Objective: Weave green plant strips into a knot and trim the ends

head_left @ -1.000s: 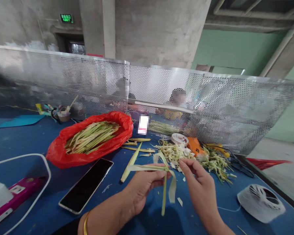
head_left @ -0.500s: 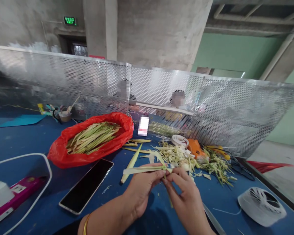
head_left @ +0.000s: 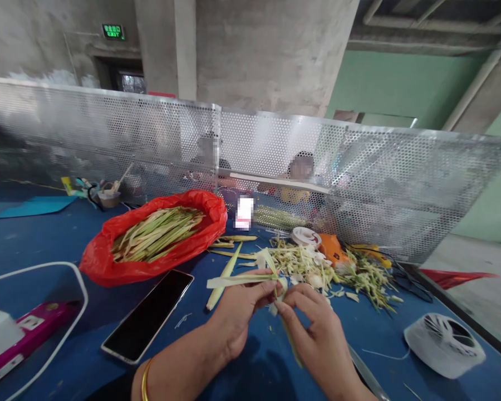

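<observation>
I stood watching a person work over a blue desk (head_left: 384, 328). The left hand (head_left: 240, 306) pinched a small crossing of pale green leaf strips (head_left: 236, 279) between thumb and fingertips, one long strip sticking out sideways above the knuckles. The right hand (head_left: 315, 323) met it from the other side, thumb and forefinger pressed together on a folded end of the strips, the two sets of fingers nearly touching. The work hung above the desk, in front of a heap of shredded scraps (head_left: 300, 264).

Just beyond the left hand lay a loose pointed leaf (head_left: 229, 266). To its left was a dark phone (head_left: 148, 317), and behind that an open red plastic bag (head_left: 150, 274) held a thick bundle of long leaves (head_left: 158, 234). A roll of tape (head_left: 306, 236) and an orange packet (head_left: 333, 250) sat at the heap's far edge; a white spool (head_left: 445, 348) stood well off to the right. Behind everything rose a perforated metal screen (head_left: 271, 142), with people (head_left: 296, 194) dimly visible through it.
</observation>
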### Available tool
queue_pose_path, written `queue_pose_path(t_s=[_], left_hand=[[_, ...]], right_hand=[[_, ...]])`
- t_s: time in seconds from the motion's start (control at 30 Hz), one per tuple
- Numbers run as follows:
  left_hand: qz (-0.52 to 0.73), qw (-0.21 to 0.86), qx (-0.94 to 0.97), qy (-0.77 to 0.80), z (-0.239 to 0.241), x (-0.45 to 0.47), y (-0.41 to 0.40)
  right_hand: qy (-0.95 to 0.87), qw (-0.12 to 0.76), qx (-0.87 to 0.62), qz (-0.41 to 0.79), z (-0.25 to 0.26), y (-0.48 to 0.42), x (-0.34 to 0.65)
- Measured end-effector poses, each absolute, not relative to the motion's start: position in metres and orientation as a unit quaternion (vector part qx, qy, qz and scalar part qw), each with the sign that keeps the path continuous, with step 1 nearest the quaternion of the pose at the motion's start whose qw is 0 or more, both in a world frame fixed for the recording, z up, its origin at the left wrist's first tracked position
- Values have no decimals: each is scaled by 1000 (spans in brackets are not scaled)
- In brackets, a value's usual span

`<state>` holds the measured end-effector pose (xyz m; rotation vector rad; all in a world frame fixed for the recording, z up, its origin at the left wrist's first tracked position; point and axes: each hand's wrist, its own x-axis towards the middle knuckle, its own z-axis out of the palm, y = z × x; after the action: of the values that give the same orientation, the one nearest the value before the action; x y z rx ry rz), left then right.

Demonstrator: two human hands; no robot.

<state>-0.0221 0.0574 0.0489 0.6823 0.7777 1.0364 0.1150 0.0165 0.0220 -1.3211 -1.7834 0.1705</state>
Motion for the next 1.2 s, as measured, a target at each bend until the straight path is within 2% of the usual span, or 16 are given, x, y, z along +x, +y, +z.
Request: queue_pose_path(t_s=[0.17, 0.27, 0.33, 0.57, 0.8, 0.93, 1.1, 1.2], left_hand=[[469, 735, 349, 344, 51, -25, 59], [443, 748, 366, 333, 48, -24, 58], [431, 754, 369, 332, 46, -24, 58], [469, 686, 398, 389, 42, -20, 59], [487, 666, 406, 392, 34, -17, 63], [439, 697, 416, 385, 41, -21, 63], [335, 748, 427, 382, 44, -23, 60], [321, 723, 475, 386, 36, -20, 60]], right_hand=[[-628, 508, -582, 96, 26, 21, 120], [-621, 497, -578, 184, 26, 24, 119], [-628, 487, -574, 200, 25, 24, 119], [-702, 454, -546, 46, 27, 19, 120], [-718, 450, -530, 21, 30, 14, 116], [-663, 469, -571, 119, 31, 19, 120], [-537, 520, -555, 365, 31, 30, 126], [-461, 553, -520, 459, 29, 31, 124]])
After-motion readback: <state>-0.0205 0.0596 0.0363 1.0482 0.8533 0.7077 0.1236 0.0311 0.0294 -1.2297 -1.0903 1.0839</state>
